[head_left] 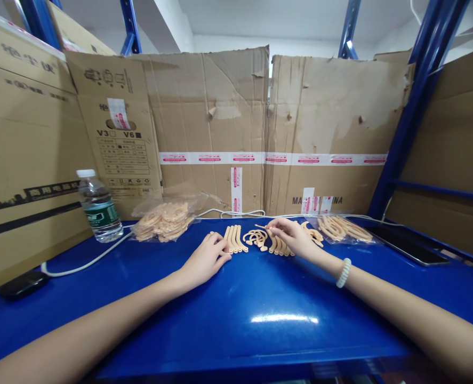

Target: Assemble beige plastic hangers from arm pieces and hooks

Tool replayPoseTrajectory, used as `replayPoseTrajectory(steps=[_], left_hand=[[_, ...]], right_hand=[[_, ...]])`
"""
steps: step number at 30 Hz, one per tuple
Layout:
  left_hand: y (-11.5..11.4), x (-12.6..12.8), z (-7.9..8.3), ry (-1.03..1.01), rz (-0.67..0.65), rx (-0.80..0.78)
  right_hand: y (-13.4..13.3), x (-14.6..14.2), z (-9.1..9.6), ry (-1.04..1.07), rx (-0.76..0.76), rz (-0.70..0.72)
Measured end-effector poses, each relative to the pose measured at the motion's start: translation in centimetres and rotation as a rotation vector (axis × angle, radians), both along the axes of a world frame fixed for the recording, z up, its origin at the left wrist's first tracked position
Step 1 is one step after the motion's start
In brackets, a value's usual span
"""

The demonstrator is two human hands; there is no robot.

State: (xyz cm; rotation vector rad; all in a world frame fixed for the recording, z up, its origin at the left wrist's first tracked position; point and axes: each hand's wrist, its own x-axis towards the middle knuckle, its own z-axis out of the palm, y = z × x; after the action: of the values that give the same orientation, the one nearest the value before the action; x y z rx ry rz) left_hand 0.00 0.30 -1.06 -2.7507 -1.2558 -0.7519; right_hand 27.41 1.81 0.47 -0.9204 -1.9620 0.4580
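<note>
My left hand (207, 259) rests on the blue table with bent fingers closed around the left end of a row of curved beige pieces (235, 239). The piece under its fingers is mostly hidden. My right hand (290, 235) pinches a thin beige piece (262, 227) between thumb and fingers, above the table. Below it lies a second row of curved beige pieces (278, 246), partly covered by the hand. Between the two rows sits a small heap of rounded, hooked beige pieces (256, 238). More curved beige pieces (312, 233) lie beyond my right hand.
Clear plastic bags of beige pieces stand at the left (164, 220) and right (344, 228). A water bottle (99, 208), a white cable (88, 262) and a black object (23, 284) are at left. A phone (410, 246) lies at right. Cardboard walls (208, 128) enclose the table (236, 320).
</note>
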Motion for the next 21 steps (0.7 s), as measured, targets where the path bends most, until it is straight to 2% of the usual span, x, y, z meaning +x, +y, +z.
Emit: replayPoseTrajectory(steps=[4, 7, 9, 14, 21], left_hand=[[-0.6, 0.2, 0.5, -0.02, 0.061, -0.01], [-1.6, 0.7, 1.2, -0.118, 0.099, 0.001], [-2.2, 1.0, 1.5, -0.213, 0.039, 0.027], [-3.6, 2.0, 1.9, -0.429, -0.256, 0.036], [-4.2, 2.5, 1.6, -0.477, -0.302, -0.05]], right_hand=[[-1.0, -0.5, 0.1, 0.338, -0.248, 0.119], [-2.0, -1.1, 0.3, 0.501, -0.391, 0.178], [-2.8, -1.6, 0.4, 0.553, -0.449, 0.211], [-4.5, -2.7, 0.7, 0.639, -0.583, 0.244], [-5.2, -3.6, 0.1, 0.675, -0.687, 0.238]])
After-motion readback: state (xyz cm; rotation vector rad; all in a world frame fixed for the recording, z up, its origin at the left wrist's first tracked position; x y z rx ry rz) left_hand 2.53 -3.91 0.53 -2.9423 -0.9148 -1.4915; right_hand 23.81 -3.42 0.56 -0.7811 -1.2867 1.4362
